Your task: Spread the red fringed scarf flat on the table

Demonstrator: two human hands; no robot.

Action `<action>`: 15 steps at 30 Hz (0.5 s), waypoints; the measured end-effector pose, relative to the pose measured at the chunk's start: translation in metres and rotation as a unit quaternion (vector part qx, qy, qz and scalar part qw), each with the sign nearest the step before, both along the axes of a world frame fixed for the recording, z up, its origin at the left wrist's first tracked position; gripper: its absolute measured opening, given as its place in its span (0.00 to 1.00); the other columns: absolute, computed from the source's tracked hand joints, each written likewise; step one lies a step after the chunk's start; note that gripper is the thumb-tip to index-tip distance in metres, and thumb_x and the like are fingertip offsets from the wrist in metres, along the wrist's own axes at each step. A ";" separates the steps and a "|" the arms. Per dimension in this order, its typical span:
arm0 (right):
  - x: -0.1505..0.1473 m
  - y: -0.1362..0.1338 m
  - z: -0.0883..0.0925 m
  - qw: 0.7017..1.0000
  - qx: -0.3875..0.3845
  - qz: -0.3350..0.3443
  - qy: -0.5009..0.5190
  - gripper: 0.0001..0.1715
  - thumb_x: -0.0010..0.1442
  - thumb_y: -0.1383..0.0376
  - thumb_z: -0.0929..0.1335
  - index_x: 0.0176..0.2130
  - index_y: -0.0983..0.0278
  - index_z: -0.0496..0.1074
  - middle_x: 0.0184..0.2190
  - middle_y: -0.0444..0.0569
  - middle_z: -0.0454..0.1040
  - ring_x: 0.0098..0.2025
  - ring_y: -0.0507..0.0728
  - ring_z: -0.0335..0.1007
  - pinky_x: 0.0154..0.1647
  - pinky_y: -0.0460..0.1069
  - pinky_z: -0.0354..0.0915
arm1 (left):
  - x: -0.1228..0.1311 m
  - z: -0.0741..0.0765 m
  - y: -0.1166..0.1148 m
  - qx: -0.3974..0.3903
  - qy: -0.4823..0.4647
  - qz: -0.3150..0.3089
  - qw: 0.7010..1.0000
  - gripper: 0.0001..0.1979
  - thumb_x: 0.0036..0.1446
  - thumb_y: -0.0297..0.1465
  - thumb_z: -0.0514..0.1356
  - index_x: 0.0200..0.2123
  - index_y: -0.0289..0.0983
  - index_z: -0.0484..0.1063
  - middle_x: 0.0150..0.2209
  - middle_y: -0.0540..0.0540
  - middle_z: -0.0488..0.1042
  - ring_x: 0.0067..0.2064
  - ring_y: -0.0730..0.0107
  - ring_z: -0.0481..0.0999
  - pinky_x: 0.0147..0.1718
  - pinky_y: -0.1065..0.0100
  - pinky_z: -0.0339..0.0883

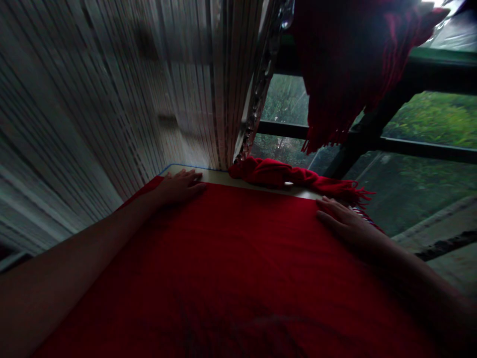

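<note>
A large red cloth (246, 248) lies spread out in front of me, mostly smooth with faint creases. My left hand (181, 186) rests flat on its far left corner, fingers stretched out, the fingertips close to the pale surface beyond. On the far right corner lies my right hand (341, 219), palm down with its fingers extended. Both hands are empty. A strip of the white board (216, 175) with a blue edge shows past the cloth. Across its far edge lies a twisted red fringed scarf (276, 171), apart from both hands.
A pale striped string curtain (179, 89) hangs at the left, edged by a strand of beads (257, 99). Another red fringed cloth (346, 74) hangs at the upper right. Behind it stands a dark-framed window (421, 144) with greenery outside.
</note>
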State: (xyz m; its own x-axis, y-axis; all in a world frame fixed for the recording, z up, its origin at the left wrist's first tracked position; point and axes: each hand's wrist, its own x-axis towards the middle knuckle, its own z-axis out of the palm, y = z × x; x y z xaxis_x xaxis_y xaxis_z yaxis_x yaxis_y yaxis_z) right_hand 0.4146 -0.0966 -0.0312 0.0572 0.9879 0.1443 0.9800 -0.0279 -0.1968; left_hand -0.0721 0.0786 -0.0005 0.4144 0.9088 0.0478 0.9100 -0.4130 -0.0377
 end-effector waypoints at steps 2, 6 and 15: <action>-0.001 -0.001 0.001 1.000 -0.001 -0.007 0.004 0.45 0.69 0.40 0.54 0.71 0.63 0.61 0.76 0.58 0.53 0.77 0.67 0.46 0.77 0.66 0.43 | 0.000 0.000 0.000 0.000 -0.001 0.000 1.000 0.38 0.72 0.56 0.38 0.75 0.43 0.53 0.77 0.41 0.50 0.76 0.41 0.48 0.68 0.36 0.47; -0.001 -0.001 0.001 1.000 0.001 -0.009 0.011 0.44 0.69 0.40 0.55 0.70 0.64 0.62 0.75 0.59 0.54 0.76 0.68 0.47 0.77 0.67 0.44 | 0.000 0.002 -0.002 -0.006 -0.007 0.004 1.000 0.38 0.71 0.57 0.39 0.75 0.44 0.53 0.77 0.42 0.50 0.76 0.41 0.49 0.69 0.36 0.46; 0.001 -0.001 0.001 1.000 0.003 -0.001 0.018 0.42 0.69 0.41 0.56 0.70 0.62 0.62 0.75 0.59 0.55 0.77 0.68 0.47 0.76 0.68 0.45 | 0.001 0.002 -0.004 -0.008 -0.006 0.006 1.000 0.38 0.71 0.57 0.38 0.75 0.43 0.53 0.77 0.41 0.49 0.76 0.44 0.48 0.70 0.36 0.44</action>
